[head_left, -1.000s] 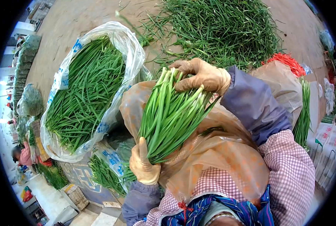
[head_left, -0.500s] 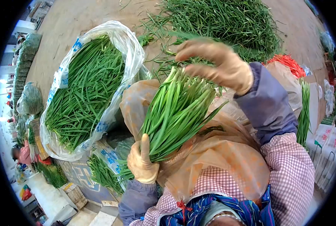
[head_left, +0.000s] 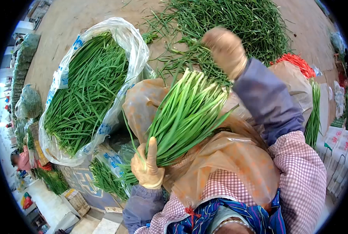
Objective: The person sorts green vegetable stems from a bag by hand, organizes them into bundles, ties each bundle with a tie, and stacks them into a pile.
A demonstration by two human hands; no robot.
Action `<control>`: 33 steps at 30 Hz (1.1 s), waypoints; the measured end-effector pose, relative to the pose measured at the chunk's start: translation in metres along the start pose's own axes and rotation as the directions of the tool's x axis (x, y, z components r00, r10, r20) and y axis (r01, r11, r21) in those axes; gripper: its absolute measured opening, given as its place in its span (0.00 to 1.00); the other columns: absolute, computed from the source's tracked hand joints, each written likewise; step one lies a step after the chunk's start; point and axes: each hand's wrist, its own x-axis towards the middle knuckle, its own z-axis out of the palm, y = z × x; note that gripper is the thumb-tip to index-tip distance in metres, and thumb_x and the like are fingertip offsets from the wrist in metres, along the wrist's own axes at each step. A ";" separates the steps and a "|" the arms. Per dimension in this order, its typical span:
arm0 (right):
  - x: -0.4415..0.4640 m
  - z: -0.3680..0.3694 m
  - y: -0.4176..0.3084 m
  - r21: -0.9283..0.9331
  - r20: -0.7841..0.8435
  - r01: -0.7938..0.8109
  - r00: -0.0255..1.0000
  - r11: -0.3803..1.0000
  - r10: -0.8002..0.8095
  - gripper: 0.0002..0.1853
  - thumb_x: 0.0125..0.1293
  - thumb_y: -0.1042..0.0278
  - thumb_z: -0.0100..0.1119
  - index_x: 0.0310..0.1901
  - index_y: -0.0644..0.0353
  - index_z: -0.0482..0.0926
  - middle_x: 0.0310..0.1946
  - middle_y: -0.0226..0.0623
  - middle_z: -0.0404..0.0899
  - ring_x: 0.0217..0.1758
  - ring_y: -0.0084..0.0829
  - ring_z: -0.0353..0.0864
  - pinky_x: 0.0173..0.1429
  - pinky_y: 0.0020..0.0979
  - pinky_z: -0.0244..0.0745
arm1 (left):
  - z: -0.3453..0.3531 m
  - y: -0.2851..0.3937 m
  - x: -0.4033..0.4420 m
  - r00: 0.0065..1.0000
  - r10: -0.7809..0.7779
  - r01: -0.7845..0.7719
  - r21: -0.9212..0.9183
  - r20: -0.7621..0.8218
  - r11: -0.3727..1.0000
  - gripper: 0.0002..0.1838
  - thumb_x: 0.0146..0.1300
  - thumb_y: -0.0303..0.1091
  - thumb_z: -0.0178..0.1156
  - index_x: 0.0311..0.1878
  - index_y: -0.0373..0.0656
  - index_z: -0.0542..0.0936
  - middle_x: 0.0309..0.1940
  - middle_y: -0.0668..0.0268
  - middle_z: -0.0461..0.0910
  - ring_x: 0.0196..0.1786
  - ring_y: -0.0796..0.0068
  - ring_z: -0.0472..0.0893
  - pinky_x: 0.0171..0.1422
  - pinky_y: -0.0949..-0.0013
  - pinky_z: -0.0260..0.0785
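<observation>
My left hand [head_left: 146, 167], in a pale glove, is closed around the leafy end of a bunch of garlic chives [head_left: 187, 113], with one finger sticking up. The pale stem ends of the bunch fan out away from me above my lap. My right hand [head_left: 226, 50], gloved too, is raised beyond those stem ends, in front of the big green heap. Motion smears its fingers; they look curled, and whether anything is in them does not show. Under the bunch, a translucent orange-patterned plastic apron [head_left: 224, 160] covers my lap.
A white plastic bag [head_left: 133, 35] full of garlic chives stands at left. A large loose heap of green leaves [head_left: 236, 23] lies on the floor ahead. Red ties [head_left: 297, 64] and another green bunch [head_left: 313, 113] are at right. A person in pink [head_left: 24, 159] is far left.
My right hand has moved up and away from the stem ends, its fingers going from spread to curled-looking. The left hand keeps its hold; one long leaf now stands out to its left.
</observation>
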 end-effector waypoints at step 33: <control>-0.094 0.048 -0.053 0.547 0.645 -0.370 0.758 -0.751 0.096 0.45 0.66 0.26 0.37 0.70 0.58 0.60 0.60 0.60 0.71 0.66 0.64 0.66 0.64 0.63 0.66 | -0.049 0.035 0.013 0.704 0.059 0.499 -0.552 0.708 0.668 0.57 0.48 0.31 0.76 0.75 0.33 0.49 0.71 0.45 0.59 0.76 0.55 0.57 0.76 0.59 0.52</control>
